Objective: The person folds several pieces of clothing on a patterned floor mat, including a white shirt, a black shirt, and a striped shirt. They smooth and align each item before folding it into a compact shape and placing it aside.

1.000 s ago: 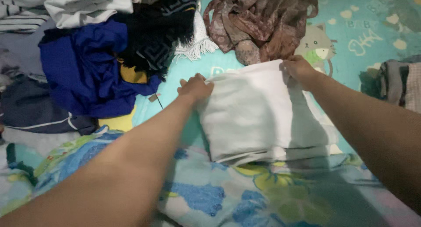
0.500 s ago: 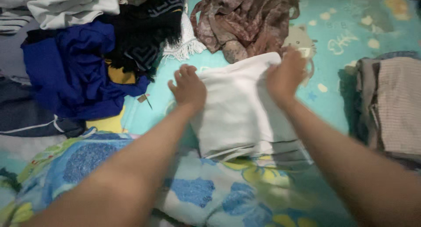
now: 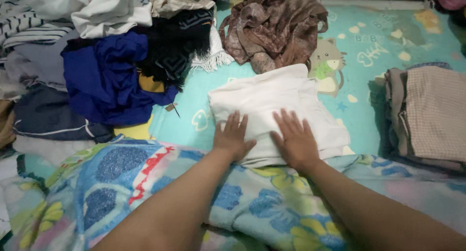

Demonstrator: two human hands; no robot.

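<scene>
- White cloth [image 3: 276, 108], folded into a rough rectangle, lies on the teal printed mat [image 3: 388, 42], just beyond the flowered blanket's [image 3: 160, 183] far edge; its long axis appears to run from the person out toward the mat's far edge.
- Both hands rest on its near end, so the bulk of the cloth lies ahead of the fingertips.
- Left hand [image 3: 233, 137] is flat, palm down, fingers spread, gripping nothing.
- Right hand [image 3: 295, 139] lies likewise flat and open, beside the left, pressing the fabric.
- Neither is clearly nearer; both forearms reach straight forward over the blanket.
</scene>
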